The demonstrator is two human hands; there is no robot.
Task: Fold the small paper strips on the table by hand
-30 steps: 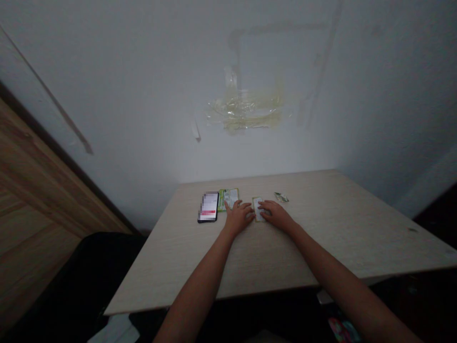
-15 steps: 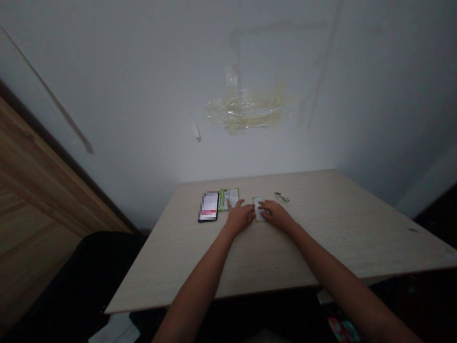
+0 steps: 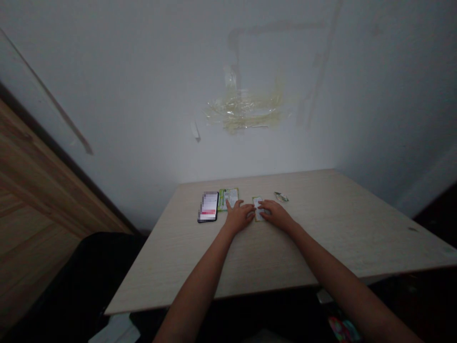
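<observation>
Right hand (image 3: 277, 214) on printed sheet (image 3: 257, 215), wide tabletop (image 3: 341, 224) toward right edge (image 3: 387, 206).

Dim, greyish light, small glints on the clear tape (image 3: 233, 107), near-black shadow beneath the table (image 3: 267, 257)

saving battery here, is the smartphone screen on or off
On: the smartphone screen looks bright and pale, with a red band low down.
</observation>
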